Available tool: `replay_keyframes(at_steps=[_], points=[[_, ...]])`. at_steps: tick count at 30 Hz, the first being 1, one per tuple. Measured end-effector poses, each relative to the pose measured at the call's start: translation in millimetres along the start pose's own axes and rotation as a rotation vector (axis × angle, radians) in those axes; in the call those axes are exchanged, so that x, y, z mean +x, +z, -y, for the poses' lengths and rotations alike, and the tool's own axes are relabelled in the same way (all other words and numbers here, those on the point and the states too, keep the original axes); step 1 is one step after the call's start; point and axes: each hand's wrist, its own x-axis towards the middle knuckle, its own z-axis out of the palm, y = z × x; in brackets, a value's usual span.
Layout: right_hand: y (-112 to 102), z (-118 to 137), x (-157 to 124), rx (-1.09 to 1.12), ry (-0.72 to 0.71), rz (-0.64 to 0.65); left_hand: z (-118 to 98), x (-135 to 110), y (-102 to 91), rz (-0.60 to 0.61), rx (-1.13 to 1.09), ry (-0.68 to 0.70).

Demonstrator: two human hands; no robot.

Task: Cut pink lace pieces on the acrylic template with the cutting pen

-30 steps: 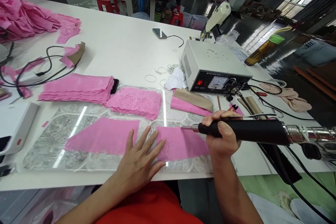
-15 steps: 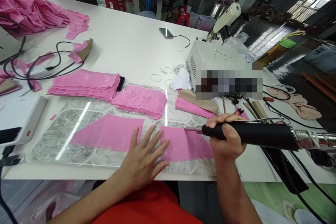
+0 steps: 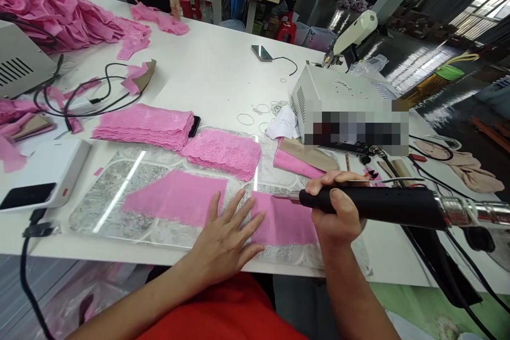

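Note:
My left hand (image 3: 227, 236) lies flat with fingers spread over the gap between two flat pink fabric pieces. Its fingertips touch the edges of the left fabric piece (image 3: 179, 196) and the right fabric piece (image 3: 285, 223). Both pieces lie on a clear, patterned mat (image 3: 103, 207). In my right hand (image 3: 338, 207) is a black handpiece (image 3: 382, 206) with a slim metal tip, held nearly level. That tip is at the upper part of the right piece; whether it presses on the fabric I cannot tell. A cable runs off the handpiece's right end.
Behind the mat sit a tall lace stack (image 3: 147, 126) and a lower lace stack (image 3: 225, 153), both pink. A grey box (image 3: 338, 85) with a blurred front stands back right. Loops of black cable (image 3: 79, 111) lie left. Across the table is another person's hand (image 3: 174, 5) by pink cloth.
The handpiece tip has slid left across the right fabric piece. My left hand stays flat. The view has shifted, and another person's arm and more pink cloth now show at the table's far side.

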Motion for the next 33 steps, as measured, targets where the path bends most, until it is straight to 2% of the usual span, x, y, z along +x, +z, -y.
replay_keyframes(at_steps=[19,26,33], points=[[3,-6,-1,-0.04,0.002,0.029,-1,-1,-1.3,-0.014,-0.001,0.006],[10,4,-9,0.051,0.043,0.041,-6,-16,-12.6,-0.062,-0.067,0.196],[18,-4,-20,0.099,0.089,0.146,-6,-26,-8.2,-0.07,-0.059,0.192]])
